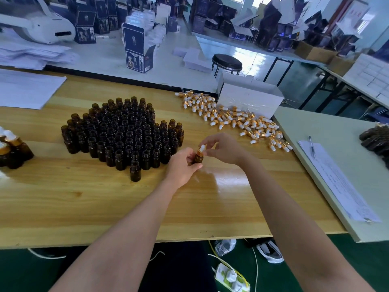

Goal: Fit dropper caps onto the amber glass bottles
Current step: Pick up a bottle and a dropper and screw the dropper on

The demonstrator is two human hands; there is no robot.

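Observation:
My left hand grips a small amber glass bottle above the wooden table. A dropper cap with a white bulb and gold collar sits on the bottle's neck, pinched by the fingertips of my right hand. A dense cluster of uncapped amber bottles stands to the left of my hands. Loose dropper caps lie in a pile at the back right. A few capped bottles stand at the far left edge.
A white cardboard box stands behind the cap pile. Paper sheets with a pen lie on the pale side table at right. White paper lies at the back left. A black stool stands beyond the table.

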